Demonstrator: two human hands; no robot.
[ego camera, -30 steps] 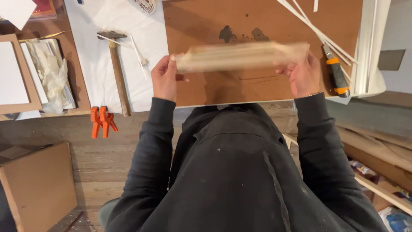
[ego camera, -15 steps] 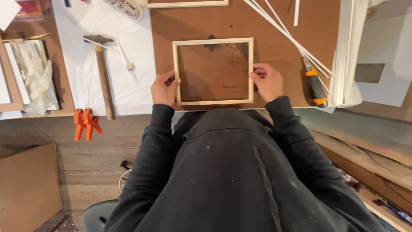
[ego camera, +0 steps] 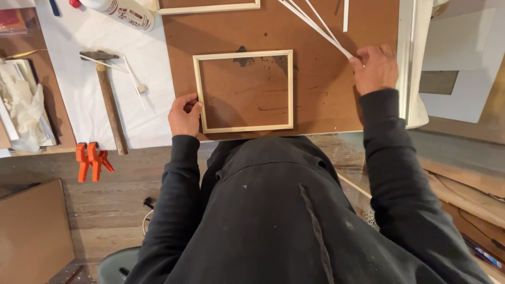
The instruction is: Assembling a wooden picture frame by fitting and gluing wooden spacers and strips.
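A: Right hand (ego camera: 374,68) has left the wooden frame (ego camera: 243,91); fingers now pinch thin wood strips (ego camera: 321,30) at 2 o'clock.

B: Left hand (ego camera: 184,114)?

A: Fingers curled on the frame's 8 o'clock corner, flat on the tabletop (ego camera: 336,100).

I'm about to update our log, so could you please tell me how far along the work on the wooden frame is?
Done: the square wooden frame lies flat on the brown board, all four sides joined. In hand: the left hand steadies its near left corner, while the right hand touches the thin wooden strips. Left: the strips lie loose; the hammer and glue bottle sit untouched.
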